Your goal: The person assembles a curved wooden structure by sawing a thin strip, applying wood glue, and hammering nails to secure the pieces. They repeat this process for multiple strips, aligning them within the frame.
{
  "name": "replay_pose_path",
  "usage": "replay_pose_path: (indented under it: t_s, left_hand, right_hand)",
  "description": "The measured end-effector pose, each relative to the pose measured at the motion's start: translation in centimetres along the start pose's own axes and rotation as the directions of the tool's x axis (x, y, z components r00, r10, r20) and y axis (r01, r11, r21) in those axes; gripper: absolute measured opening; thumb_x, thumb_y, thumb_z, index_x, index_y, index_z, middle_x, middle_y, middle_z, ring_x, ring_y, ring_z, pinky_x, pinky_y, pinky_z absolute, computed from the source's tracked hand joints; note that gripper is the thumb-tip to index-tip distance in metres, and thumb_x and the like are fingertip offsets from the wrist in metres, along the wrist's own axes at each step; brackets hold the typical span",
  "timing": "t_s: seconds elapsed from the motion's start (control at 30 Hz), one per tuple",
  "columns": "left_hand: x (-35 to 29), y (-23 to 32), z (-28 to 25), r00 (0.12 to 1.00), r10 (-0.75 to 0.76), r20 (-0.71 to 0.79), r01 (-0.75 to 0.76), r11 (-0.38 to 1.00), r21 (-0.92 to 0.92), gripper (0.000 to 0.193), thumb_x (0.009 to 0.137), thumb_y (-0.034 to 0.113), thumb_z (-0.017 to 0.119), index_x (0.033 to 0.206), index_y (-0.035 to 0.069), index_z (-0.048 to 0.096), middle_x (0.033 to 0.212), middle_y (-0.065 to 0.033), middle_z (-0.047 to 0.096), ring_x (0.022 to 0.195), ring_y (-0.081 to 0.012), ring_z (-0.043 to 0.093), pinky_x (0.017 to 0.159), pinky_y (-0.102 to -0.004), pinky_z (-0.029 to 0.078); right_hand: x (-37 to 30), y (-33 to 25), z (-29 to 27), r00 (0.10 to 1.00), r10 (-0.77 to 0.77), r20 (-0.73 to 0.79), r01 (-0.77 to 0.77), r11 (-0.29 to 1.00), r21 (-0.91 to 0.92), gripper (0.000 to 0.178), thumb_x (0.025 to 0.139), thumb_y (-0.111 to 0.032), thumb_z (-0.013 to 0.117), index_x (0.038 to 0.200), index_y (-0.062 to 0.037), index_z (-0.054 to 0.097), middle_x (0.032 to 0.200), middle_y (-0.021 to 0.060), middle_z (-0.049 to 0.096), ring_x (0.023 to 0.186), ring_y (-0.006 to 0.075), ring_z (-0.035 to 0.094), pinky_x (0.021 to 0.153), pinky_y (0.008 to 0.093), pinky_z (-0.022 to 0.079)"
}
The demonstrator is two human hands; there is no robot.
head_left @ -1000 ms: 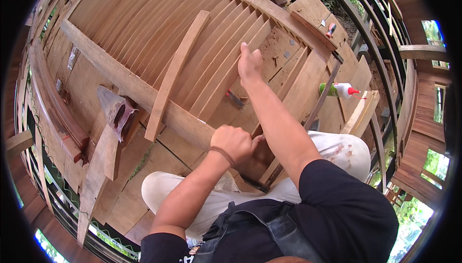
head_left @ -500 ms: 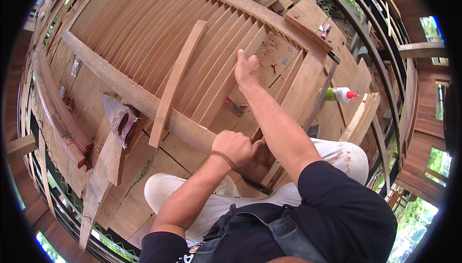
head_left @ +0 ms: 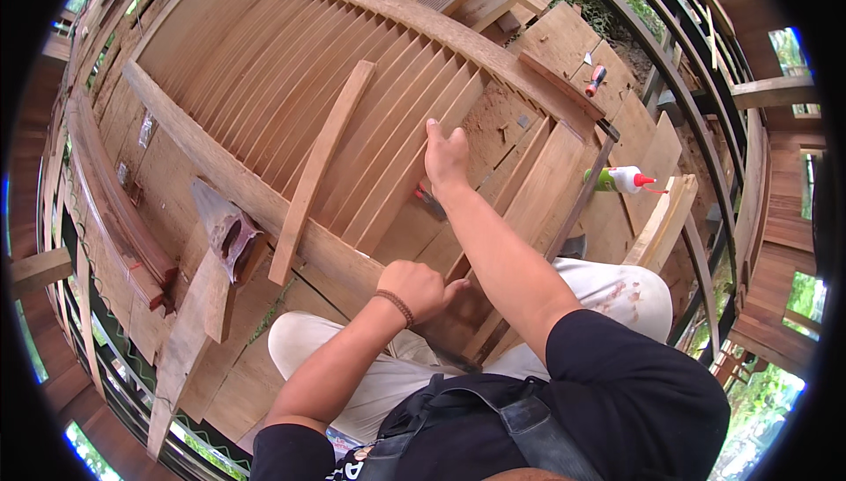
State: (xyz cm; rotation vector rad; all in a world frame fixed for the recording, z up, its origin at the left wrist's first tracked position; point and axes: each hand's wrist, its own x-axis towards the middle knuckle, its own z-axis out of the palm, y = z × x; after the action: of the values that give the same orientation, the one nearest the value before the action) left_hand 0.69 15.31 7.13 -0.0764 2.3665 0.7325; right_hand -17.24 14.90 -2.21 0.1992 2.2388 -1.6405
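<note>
A large wooden louvre frame (head_left: 220,164) with a row of thin slats lies before me. My left hand (head_left: 412,292) is closed over the near rail at its right end, thumb pointing right. My right hand (head_left: 447,159) grips the last slat (head_left: 401,186) of the row, thumb up; its fingers are partly hidden behind the wood. A loose wooden strip (head_left: 322,173) lies across the slats and the near rail. To the right of my hands, the frame's wide end board (head_left: 551,173) and a narrower bar sit past an open gap.
A red-handled tool (head_left: 429,199) lies in the gap under my right forearm. At right are a green-and-white glue bottle (head_left: 621,179) with a red nozzle, a screwdriver (head_left: 597,81) and a long clamp bar (head_left: 582,195). Curved dark rails (head_left: 115,208) and a grey-edged timber piece (head_left: 227,225) lie left.
Both hands have come slightly nearer to me; my right hand sits lower along the slat. The view has shifted a little, and the frame appears slightly lower in it.
</note>
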Motion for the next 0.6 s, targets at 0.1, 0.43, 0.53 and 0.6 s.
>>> replay_pose_path:
  t_s: [0.1,0.43,0.53,0.6]
  left_hand:
    - [-0.5,-1.0,-0.5,0.972,-0.036,-0.231,0.011,0.994,-0.108,0.048,0.099,0.048,0.055,0.092,0.005,0.074,0.092,-0.0156,0.076,0.091,-0.0322,0.073,0.078,-0.0431,0.056]
    - [1.8,-7.8,-3.3,0.749,-0.063,-0.659,0.136,0.989,0.060,0.090,0.081,0.035,0.079,0.158,0.015,0.037,0.167,-0.0149,0.026,0.156,-0.0336,0.022,0.126,-0.0555,0.019]
    - [1.9,-8.2,-3.0,0.793,-0.085,-0.603,0.216,0.965,0.149,0.093,0.082,0.033,0.078,0.162,0.023,0.032,0.171,-0.0138,0.019,0.158,-0.0332,0.018,0.127,-0.0561,0.017]
    - [2.1,-8.7,-3.0,0.795,-0.086,-0.601,0.211,0.967,0.140,0.093,0.081,0.031,0.079,0.162,0.023,0.033,0.171,-0.0131,0.017,0.158,-0.0329,0.016,0.127,-0.0574,0.016]
  right_hand:
    - [0.1,-1.8,0.3,0.998,0.050,0.031,-0.050,0.998,0.031,0.055,0.095,-0.038,0.066,0.114,0.0130,0.057,0.117,0.0315,0.065,0.114,0.0390,0.063,0.100,0.0443,0.046]
    - [6.7,-1.3,-0.2,0.994,-0.047,-0.094,0.042,0.998,-0.054,0.078,0.099,-0.043,0.061,0.139,0.0221,0.044,0.146,0.0394,0.048,0.140,0.0452,0.047,0.115,0.0450,0.037]
    - [6.4,-1.7,0.7,0.990,-0.080,-0.114,0.065,0.989,-0.131,0.073,0.100,-0.042,0.060,0.134,0.0215,0.049,0.138,0.0404,0.054,0.133,0.0480,0.052,0.111,0.0469,0.041]
    - [6.4,-1.9,0.8,0.989,-0.083,-0.121,0.066,0.988,-0.142,0.070,0.100,-0.042,0.059,0.130,0.0205,0.052,0.132,0.0404,0.057,0.128,0.0494,0.055,0.108,0.0482,0.043]
